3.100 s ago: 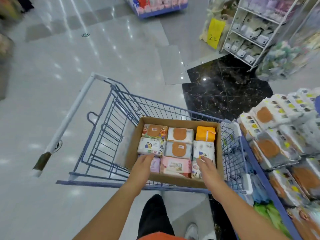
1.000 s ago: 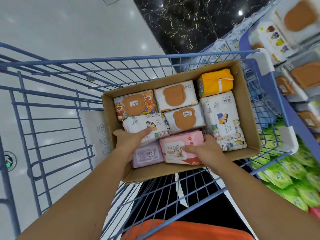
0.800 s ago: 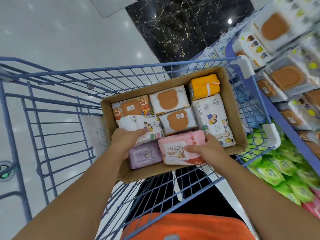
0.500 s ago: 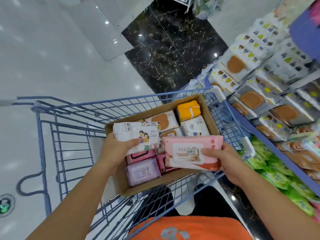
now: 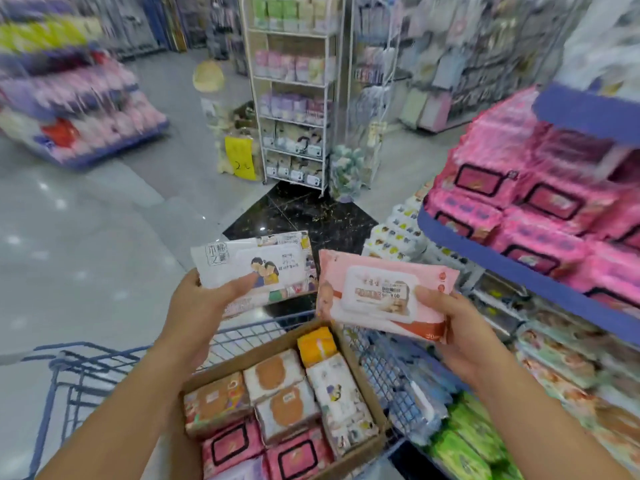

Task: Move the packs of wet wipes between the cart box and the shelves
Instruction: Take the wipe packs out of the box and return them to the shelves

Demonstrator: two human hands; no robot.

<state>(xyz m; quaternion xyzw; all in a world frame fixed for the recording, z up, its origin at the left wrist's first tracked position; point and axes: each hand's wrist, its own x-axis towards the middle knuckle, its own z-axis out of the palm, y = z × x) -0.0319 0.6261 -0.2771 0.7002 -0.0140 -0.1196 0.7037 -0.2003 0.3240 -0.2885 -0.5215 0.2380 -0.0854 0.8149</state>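
My left hand [image 5: 199, 306] grips a white wipes pack [image 5: 256, 263] printed with cartoon people, held up above the cart. My right hand [image 5: 450, 327] grips a pale pink wipes pack [image 5: 377, 292] with a price sticker, level with the white one and just to its right. Below them a cardboard box [image 5: 375, 407] sits in the blue wire cart [image 5: 69, 379], holding several packs: orange-lidded white ones, dark pink ones, a yellow one. On the right, blue-edged shelves [image 5: 519, 268] carry stacked pink packs [image 5: 540, 202].
Lower shelf tiers on the right hold green packs [image 5: 474, 434] and pale packs. A white wire rack [image 5: 294, 98] with a yellow sign [image 5: 240, 161] stands ahead on the black floor tile. A low display of pink goods [image 5: 79, 98] lies far left across the grey floor.
Both hands lifted their packs out of the box and raised them higher. My view swung upward from the cart to the aisle and the shelves.
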